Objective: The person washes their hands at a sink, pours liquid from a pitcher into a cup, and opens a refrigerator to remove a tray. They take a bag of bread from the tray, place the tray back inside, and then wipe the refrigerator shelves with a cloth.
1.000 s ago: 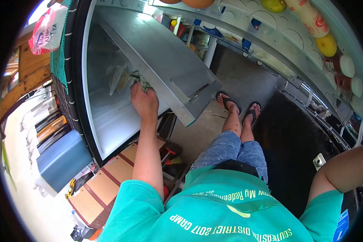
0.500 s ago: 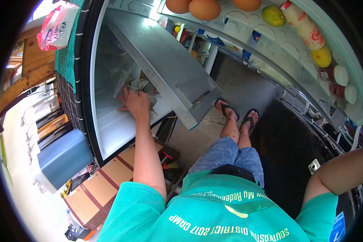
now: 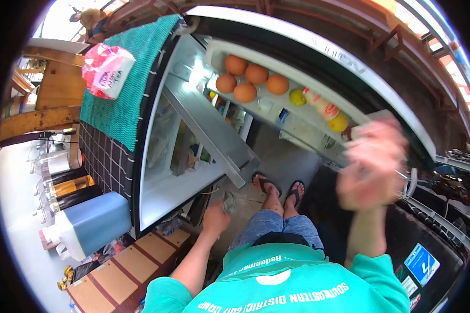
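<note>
My left hand (image 3: pixel 214 218) is closed around a crumpled grey-green cloth (image 3: pixel 229 202), low in front of the refrigerator. The white floor of its upper compartment (image 3: pixel 177 190) shows just beyond that hand. A grey inner flap (image 3: pixel 206 130) hangs open, slanting across the compartment. My right hand (image 3: pixel 373 161) is raised at the near end of the open refrigerator door (image 3: pixel 318 44); motion smears its fingers. Brown eggs (image 3: pixel 256 74), a green citrus fruit (image 3: pixel 297 97) and a small bottle (image 3: pixel 324 106) sit in the door's shelf, left of the right hand.
A pink-and-white bag (image 3: pixel 109 73) lies on a teal mesh mat (image 3: pixel 151 62) atop the refrigerator. To the left stand a blue-filled jug (image 3: pixel 96 219) and a brown-and-tan chest (image 3: pixel 122 279). Past the door is a dark surface with a blue sticker (image 3: pixel 422 265).
My left hand has come out of the upper compartment with the cloth and down toward me. My right hand has come up into view by the door. The view has shifted.
</note>
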{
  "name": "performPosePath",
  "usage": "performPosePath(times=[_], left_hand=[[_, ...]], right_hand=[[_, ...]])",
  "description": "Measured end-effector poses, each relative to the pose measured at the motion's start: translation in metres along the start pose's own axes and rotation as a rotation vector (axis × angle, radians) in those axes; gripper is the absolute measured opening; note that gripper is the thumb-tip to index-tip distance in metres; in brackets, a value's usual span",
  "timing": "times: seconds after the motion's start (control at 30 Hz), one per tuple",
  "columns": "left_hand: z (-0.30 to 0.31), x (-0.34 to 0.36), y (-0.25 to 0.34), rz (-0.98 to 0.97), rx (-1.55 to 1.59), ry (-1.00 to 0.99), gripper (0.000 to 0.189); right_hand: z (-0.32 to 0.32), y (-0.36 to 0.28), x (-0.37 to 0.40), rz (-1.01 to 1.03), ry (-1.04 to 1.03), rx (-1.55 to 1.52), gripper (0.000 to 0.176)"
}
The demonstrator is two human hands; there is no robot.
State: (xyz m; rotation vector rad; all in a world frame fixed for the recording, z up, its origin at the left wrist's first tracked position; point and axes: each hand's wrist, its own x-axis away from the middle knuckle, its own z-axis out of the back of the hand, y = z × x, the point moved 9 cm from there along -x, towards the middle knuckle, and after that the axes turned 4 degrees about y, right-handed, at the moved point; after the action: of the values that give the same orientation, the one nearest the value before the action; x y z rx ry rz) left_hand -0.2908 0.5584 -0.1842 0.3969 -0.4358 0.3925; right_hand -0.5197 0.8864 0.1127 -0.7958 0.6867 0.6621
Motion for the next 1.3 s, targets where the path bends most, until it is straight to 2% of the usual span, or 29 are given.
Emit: performPosePath(times=[0.03, 0.07, 0.1, 0.17, 0.23, 0.27, 0.33, 0.37, 0.43, 0.47, 0.53, 0.57, 0.6, 0.67, 0.7, 0.77, 0.83, 0.87, 0.93, 0.97, 1.03, 1.07, 1.13, 1.17, 1.23, 1.27, 1.3], left_hand=[[0.003, 0.009, -0.003, -0.014, 0.008, 0.013, 0.034], [0.0, 0.019, -0.004, -0.043, 0.01, -0.065, 0.036], [-0.001, 0.027, -0.006, -0.075, 0.01, -0.142, 0.037], [0.01, 0.039, -0.013, -0.103, 0.06, -0.196, 0.037], [0.012, 0.053, -0.03, -0.13, 0.109, -0.256, 0.037], [0.012, 0.059, -0.047, -0.091, 0.119, -0.227, 0.037], [0.019, 0.074, -0.067, -0.062, 0.137, -0.188, 0.036], [0.02, 0.081, -0.081, 0.016, 0.093, -0.218, 0.036], [0.021, 0.091, -0.106, 0.128, 0.045, -0.231, 0.036], [0.021, 0.096, -0.119, 0.165, 0.041, -0.212, 0.036], [0.016, 0.109, -0.143, 0.232, 0.118, -0.157, 0.037], [0.006, 0.117, -0.158, 0.242, 0.085, -0.17, 0.036], [-0.003, 0.123, -0.172, 0.253, 0.052, -0.188, 0.035], [-0.001, 0.141, -0.175, 0.273, 0.104, -0.193, 0.036], [0.001, 0.145, -0.176, 0.28, 0.114, -0.167, 0.036], [-0.004, 0.16, -0.183, 0.337, 0.267, -0.17, 0.036], [-0.025, 0.166, -0.2, 0.385, 0.202, -0.143, 0.037], [-0.036, 0.17, -0.21, 0.429, 0.125, -0.149, 0.038], [-0.039, 0.176, -0.211, 0.484, 0.121, -0.163, 0.038], [-0.039, 0.175, -0.208, 0.499, 0.153, -0.162, 0.038], [-0.038, 0.172, -0.196, 0.51, 0.2, -0.159, 0.038], [-0.039, 0.168, -0.188, 0.505, 0.22, -0.159, 0.038], [-0.033, 0.157, -0.174, 0.487, 0.256, -0.151, 0.038], [-0.032, 0.15, -0.164, 0.469, 0.268, -0.146, 0.038], [-0.025, 0.132, -0.141, 0.425, 0.292, -0.13, 0.038], [-0.019, 0.122, -0.129, 0.4, 0.31, -0.115, 0.038], [-0.013, 0.111, -0.117, 0.373, 0.329, -0.101, 0.038]], right_hand=[[-0.028, -0.015, 0.017, -0.063, -0.002, -0.235, 0.036], [-0.078, -0.02, 0.04, -0.236, -0.153, -0.422, 0.043], [-0.124, -0.029, 0.071, -0.354, -0.376, -0.301, 0.053], [-0.187, -0.057, 0.123, -0.332, -0.464, -0.596, 0.061], [-0.198, -0.09, 0.119, -0.436, -0.471, -0.698, 0.061], [-0.205, -0.096, 0.111, -0.427, -0.465, -0.686, 0.061], [-0.231, -0.134, 0.11, -0.284, -0.744, -0.954, 0.064], [-0.247, -0.136, 0.11, -0.27, -0.74, -0.942, 0.064], [-0.291, -0.155, 0.129, -0.101, -1.034, -1.077, 0.061], [-0.302, -0.152, 0.12, -0.066, -1.032, -1.068, 0.061], [-0.343, -0.124, 0.109, -0.262, -1.137, -0.904, 0.056], [-0.358, -0.107, 0.1, -0.172, -0.922, -0.846, 0.05], [-0.367, -0.098, 0.096, -0.135, -0.918, -0.848, 0.05], [-0.381, -0.061, 0.085, -0.221, -0.878, -0.638, 0.046], [-0.384, -0.054, 0.083, -0.191, -0.876, -0.641, 0.046], [-0.389, -0.025, 0.09, -0.483, -0.823, -0.62, 0.037], [-0.381, -0.015, 0.096, -0.665, -0.703, -0.783, 0.032], [-0.379, -0.013, 0.097, -0.646, -0.703, -0.792, 0.032], [-0.384, 0.005, 0.118, -0.65, -0.836, -0.523, 0.031], [-0.391, 0.008, 0.121, -0.64, -0.829, -0.53, 0.031], [-0.413, 0.038, 0.136, -0.918, -0.745, -0.536, 0.027], [-0.423, 0.04, 0.127, -0.91, -0.739, -0.539, 0.027], [-0.448, 0.028, 0.108, -1.461, -0.519, -1.083, 0.022], [-0.46, 0.021, 0.084, -1.451, -0.525, -1.086, 0.022], [-0.479, 0.015, 0.054, -1.751, -0.195, -1.272, 0.021], [-0.499, 0.017, 0.05, -1.747, -0.207, -1.283, 0.021], [-0.528, 0.029, 0.047, -1.648, -0.214, -1.181, 0.02]])
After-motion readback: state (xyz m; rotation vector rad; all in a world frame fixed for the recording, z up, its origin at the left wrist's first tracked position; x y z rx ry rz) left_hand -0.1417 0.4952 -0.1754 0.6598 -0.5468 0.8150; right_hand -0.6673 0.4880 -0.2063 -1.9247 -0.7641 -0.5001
